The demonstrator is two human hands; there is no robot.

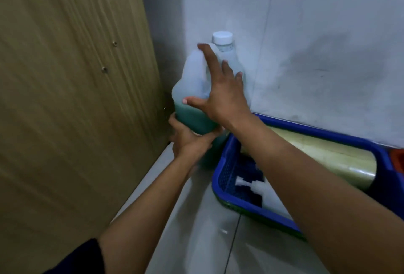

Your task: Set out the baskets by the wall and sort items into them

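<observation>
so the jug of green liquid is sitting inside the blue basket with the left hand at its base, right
Not quite. The head view shows the jug standing on the floor in the corner, beside the blue basket, not inside it. The left hand is at its base.

**Corner setting: panel, wall, floor**

A wooden panel point(72, 98) is seen filling the left side, its grain running lengthwise, with two small screw heads point(108, 56) set into it. A pale grey wall point(328, 44), smudged dark in places, is met at the corner. Glossy light floor tiles point(196, 230) are crossed by a thin grout line.
</observation>
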